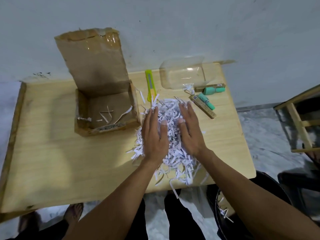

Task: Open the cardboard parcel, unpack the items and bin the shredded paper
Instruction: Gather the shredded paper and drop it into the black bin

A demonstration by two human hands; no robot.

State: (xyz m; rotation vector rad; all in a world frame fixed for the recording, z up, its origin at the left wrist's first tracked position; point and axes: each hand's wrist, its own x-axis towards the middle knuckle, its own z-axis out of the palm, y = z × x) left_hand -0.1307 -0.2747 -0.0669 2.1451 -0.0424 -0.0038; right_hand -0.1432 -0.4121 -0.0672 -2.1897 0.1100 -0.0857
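Note:
The cardboard parcel [105, 108] stands open on the wooden table [69, 161], its lid flap upright, with only a few paper strips inside. A heap of white shredded paper [173, 149] lies on the table right of the parcel. My left hand [155, 134] and my right hand [191, 130] lie flat on the heap's two sides, fingers straight. Two gold-and-green items [206, 106] lie beyond the heap at the right.
A yellow-green box cutter [150, 84] lies behind the heap. A clear plastic container [181, 73] sits at the table's back edge. A dark bin [230, 212] holding some strips stands on the floor under the table's right corner. A wooden stool [301, 122] is at the right.

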